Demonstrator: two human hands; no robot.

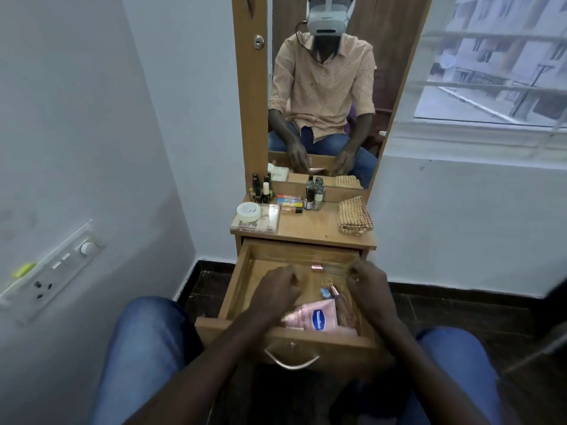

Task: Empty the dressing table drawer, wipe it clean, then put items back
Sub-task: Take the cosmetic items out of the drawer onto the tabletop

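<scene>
Seated before a narrow dressing table (319,231), both hands inside the pulled-out drawer (242,286), which is not yet emptied. At left, left hand (277,291) curled loosely over the bare drawer floor, fingers bent under, nothing visibly held, though the underside is hidden. Just beside it at roughly 4 o'clock, pink lotion pouch (313,317) lying flat against the front wall, long axis running about 10 to 4 o'clock, partly under the left wrist. Further right, small pink tube (318,268) at 12 o'clock near the back wall, between the two hands; a blue-capped piece (324,291) and a rose lipstick (334,291) touching at centre. At right, right hand (366,279) with fingertips pinched together, whether on something small impossible to tell. Left hand judged nearer the pouch, right hand nearer the lipstick. On the tabletop at 12 o'clock, nail polish bottles (260,191), a white round tin (248,211) and, far right, a folded checked cloth (356,220) lying ready for wiping.
</scene>
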